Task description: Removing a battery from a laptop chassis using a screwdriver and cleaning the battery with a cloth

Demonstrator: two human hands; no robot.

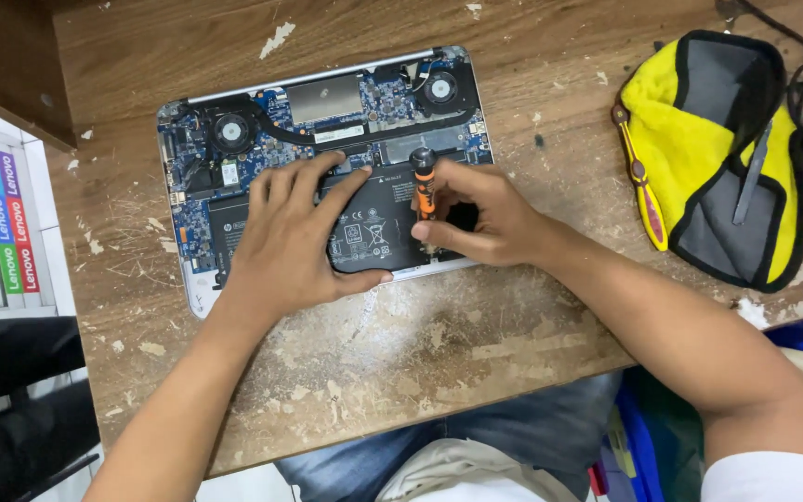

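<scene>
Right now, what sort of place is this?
Probably an electronics repair bench. An opened laptop with bare circuit board and fans lies on a worn wooden table, the right hand holds an orange screwdriver upright on it, and a yellow tool pouch sits beside it.

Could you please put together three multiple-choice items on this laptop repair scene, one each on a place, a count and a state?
1. Where does the yellow and grey pouch lie?
A. right of the laptop
B. on the laptop
C. left of the laptop

2. How many round cooling fans show inside the laptop?
A. one
B. two
C. four

3. What is the right hand doing?
A. lying flat and empty
B. gripping the orange and black screwdriver upright
C. holding the pouch

Answers:
1 A, it sits on the wooden table beyond the right hand.
2 B, one at each upper corner.
3 B, while the left hand rests on the black battery.
</scene>
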